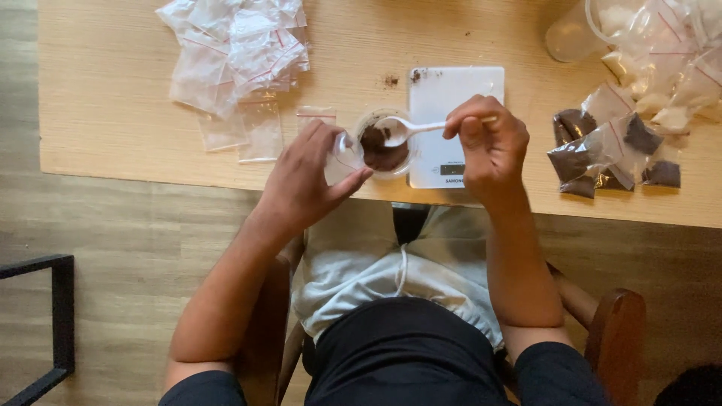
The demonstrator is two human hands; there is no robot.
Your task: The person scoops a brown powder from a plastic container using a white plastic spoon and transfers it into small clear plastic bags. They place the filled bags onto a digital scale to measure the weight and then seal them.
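1. R hand (489,146) pinches the handle of a white plastic spoon (402,131), fingers curled tight round it; the bowl of the spoon hangs over a small clear cup (383,146) with brown powder in it.
2. L hand (304,180) holds a small clear zip bag (342,158) just left of the cup, thumb and fingers closed narrow on its edge. Can't tell if the bag mouth is open.
3. Doing this well, I'd judge: keep the spoon level and low over the cup so nothing drops off, bring the bag mouth right beside the cup rim, and tip slowly. The bag is flimsy, so pinch it w/ the mouth held apart.
4. Spill risk: some brown crumbs (391,79) lie on the table far of the cup, near the scale's far-left corner.
5. White kitchen scale (451,105) sits touching the cup's right side, partly under the R hand.
6. Surface: light wood table (113,98). Far left: a heap of empty clear bags (237,45). Right: filled bags of brown powder (602,154); far right, more bags w/ pale contents and a clear plastic tub (575,30).
7. Room: wood-look floor (128,248), a black metal frame (53,323) near left. The person sits on a wooden chair (617,331).
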